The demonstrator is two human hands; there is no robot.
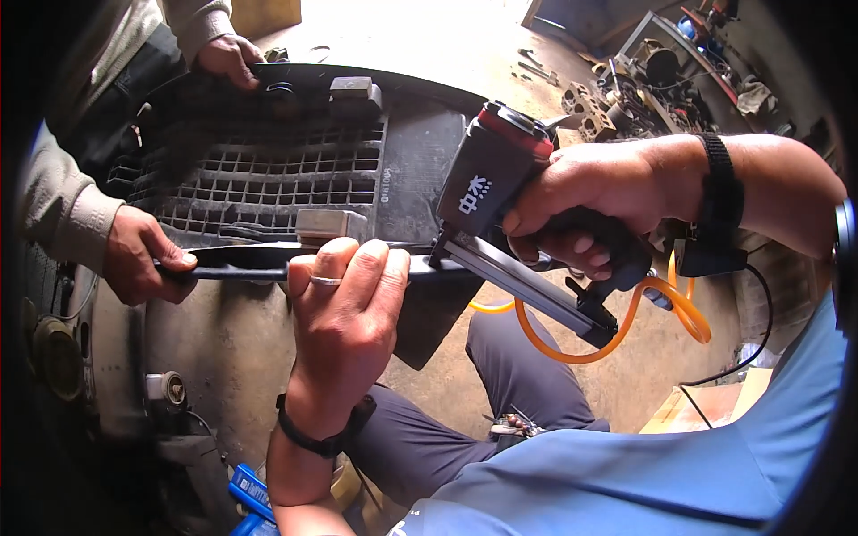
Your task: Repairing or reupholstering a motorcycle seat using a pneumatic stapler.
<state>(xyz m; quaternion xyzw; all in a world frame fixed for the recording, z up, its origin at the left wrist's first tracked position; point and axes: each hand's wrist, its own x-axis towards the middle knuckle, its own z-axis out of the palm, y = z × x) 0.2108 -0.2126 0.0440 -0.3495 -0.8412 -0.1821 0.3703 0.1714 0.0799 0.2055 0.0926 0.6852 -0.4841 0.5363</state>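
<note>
While the stapler (pixel 500 192) is gripped by the right hand (pixel 590 201), the left hand (pixel 344 304), clamped on the trim (pixel 241 262) beside its nose, could be struck.

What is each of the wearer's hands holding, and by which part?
Right hand grips the air nail gun by its handle. Left hand clasps the lower edge of the black plastic grille panel.

A co-worker's hands (pixel 143 255) in grey sleeves occupy the frame's left edge. Engine parts (pixel 594 112) and scrap clutter the upper right, a cardboard piece (pixel 706 406) lies lower right, and a blue container (pixel 250 491) sits at bottom left.
</note>
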